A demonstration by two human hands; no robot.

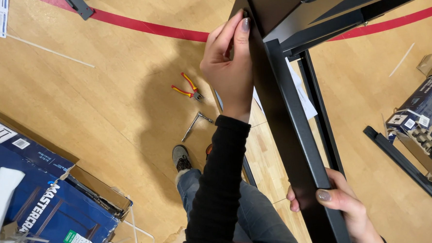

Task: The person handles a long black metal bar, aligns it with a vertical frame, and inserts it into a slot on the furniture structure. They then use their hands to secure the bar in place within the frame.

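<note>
Both hands were on the black metal post (287,133), which ran up the middle of the view from beside the person's knee to a dark panel (274,7) at the top. Nearest, the right hand (333,204) was wrapped around the post's lower stretch, thumb across the face. Higher up, the left hand (228,62) was pinched at the post's top corner, fingertips closed on something too small to make out. That post looked stiff, fairly heavy and smooth-painted, so a full wrap around its edges seemed a safer hold than fingertips. Beyond, on the wooden floor (127,91), lay red-handled pliers (188,87) and a small wrench (194,125), well apart from a blue cardboard box (39,192) at the left
</note>
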